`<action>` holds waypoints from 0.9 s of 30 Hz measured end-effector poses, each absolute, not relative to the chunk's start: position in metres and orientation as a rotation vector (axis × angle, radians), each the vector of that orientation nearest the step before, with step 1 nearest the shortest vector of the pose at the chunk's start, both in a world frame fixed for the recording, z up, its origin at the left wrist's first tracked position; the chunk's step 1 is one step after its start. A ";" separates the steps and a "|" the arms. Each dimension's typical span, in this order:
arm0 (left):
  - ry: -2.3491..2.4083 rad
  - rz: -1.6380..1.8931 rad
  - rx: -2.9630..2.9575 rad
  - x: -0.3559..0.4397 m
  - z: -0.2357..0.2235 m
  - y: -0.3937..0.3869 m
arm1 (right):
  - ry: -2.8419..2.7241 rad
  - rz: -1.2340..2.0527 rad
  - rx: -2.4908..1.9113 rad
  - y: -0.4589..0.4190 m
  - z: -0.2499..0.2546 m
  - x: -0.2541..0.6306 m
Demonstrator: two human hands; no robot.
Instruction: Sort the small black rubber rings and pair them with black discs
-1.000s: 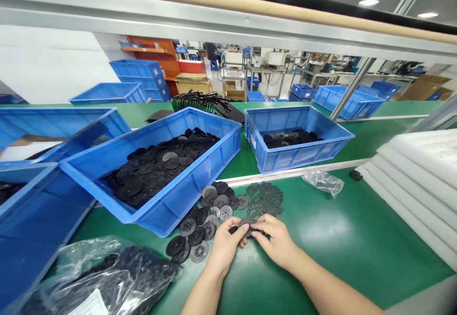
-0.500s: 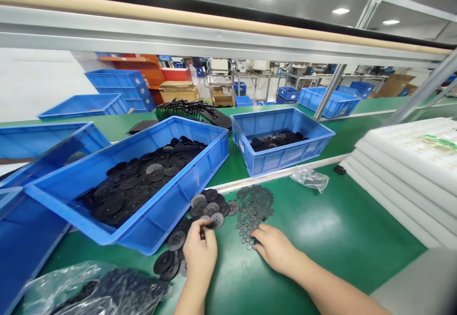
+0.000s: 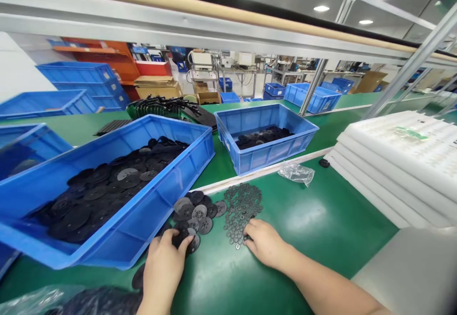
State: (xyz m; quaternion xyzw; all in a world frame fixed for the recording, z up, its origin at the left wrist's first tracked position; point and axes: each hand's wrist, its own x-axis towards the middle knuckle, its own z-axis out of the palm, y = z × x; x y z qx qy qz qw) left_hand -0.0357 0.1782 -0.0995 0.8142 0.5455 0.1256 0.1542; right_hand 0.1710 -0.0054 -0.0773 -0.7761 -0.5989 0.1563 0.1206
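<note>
My left hand (image 3: 164, 262) is at the heap of round black discs (image 3: 199, 211), its thumb and fingers curled around a black disc (image 3: 179, 235). To the right, my right hand (image 3: 266, 242) rests at the near edge of a spread of small dark rings (image 3: 243, 200). Its thumb and forefinger are pinched together, with a dark bit between them too small to make out. More discs lie partly hidden under and beside my left wrist.
A large blue bin (image 3: 178, 172) of black discs stands at left, a smaller blue bin (image 3: 271, 155) behind the rings. A crumpled clear bag (image 3: 297, 174) and stacked white foam trays (image 3: 371, 177) are at right. A filled plastic bag (image 3: 82, 300) lies at lower left.
My left hand has moved toward me along the discs and now curls around one. My right hand stays at the rings' edge. The view has swung slightly to the right.
</note>
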 end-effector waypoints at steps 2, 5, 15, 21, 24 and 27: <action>1.557 0.416 2.331 -0.036 -0.097 0.176 | -1.765 0.445 -2.253 -0.007 -0.077 0.171; 1.602 0.496 2.290 -0.037 -0.094 0.175 | -1.763 0.414 -2.225 -0.009 -0.079 0.172; 1.632 0.556 2.151 -0.040 -0.096 0.180 | -1.739 0.340 -2.285 -0.009 -0.085 0.174; 1.340 0.859 1.841 -0.018 -0.085 0.154 | -1.640 0.389 -2.135 -0.009 -0.082 0.173; 0.977 0.711 1.488 0.001 -0.081 0.126 | -1.537 0.390 -1.887 -0.007 -0.077 0.169; 0.731 0.506 1.280 0.016 -0.085 0.102 | -1.507 0.384 -1.709 -0.003 -0.074 0.164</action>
